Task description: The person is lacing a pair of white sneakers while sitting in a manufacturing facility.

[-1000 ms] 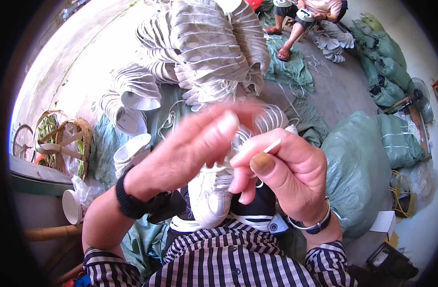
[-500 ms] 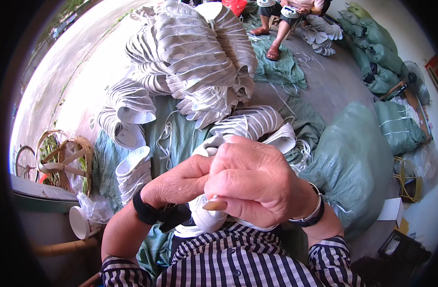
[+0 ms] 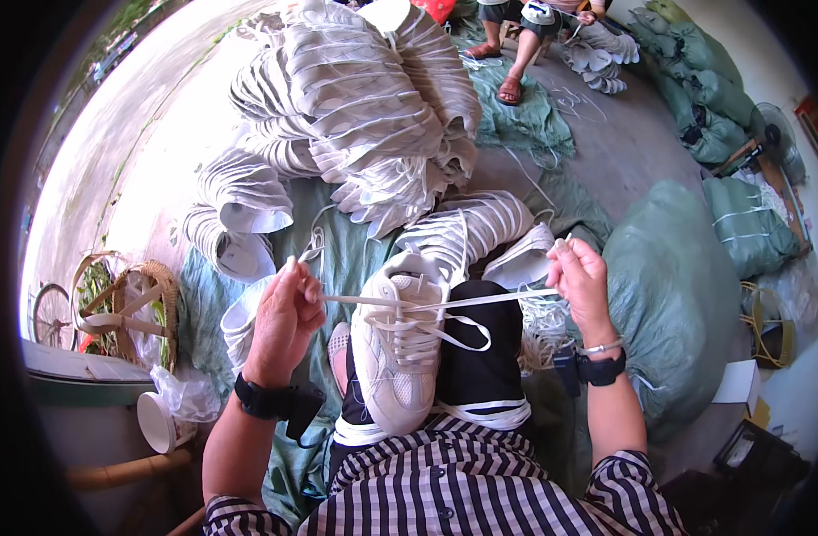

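Observation:
A white-grey sneaker upper (image 3: 393,366) lies on my lap, toe towards me, with laces threaded through its eyelets. My left hand (image 3: 288,317) pinches one end of the white shoelace (image 3: 507,297), left of the upper. On the other side, my right hand (image 3: 580,281) is closed on the opposite end. Between the hands the lace runs nearly straight, crossing over the tongue. A loose loop hangs at the right of the crossing. More white laces (image 3: 485,415) lie across my dark-trousered thighs.
Stacked uppers (image 3: 355,98) form a tall pile ahead, with a curved stack (image 3: 476,228) behind my lap. A bundle of laces (image 3: 545,326) sits below my right hand. Right stands a bulging green sack (image 3: 668,295); left, a wicker basket (image 3: 163,299) and paper cup (image 3: 154,420). A co-worker's foot (image 3: 510,89) shows far off.
My hands were together over the upper and hid most of it. They have moved apart to either side, drawing the lace out between them. The co-worker's hand has shifted.

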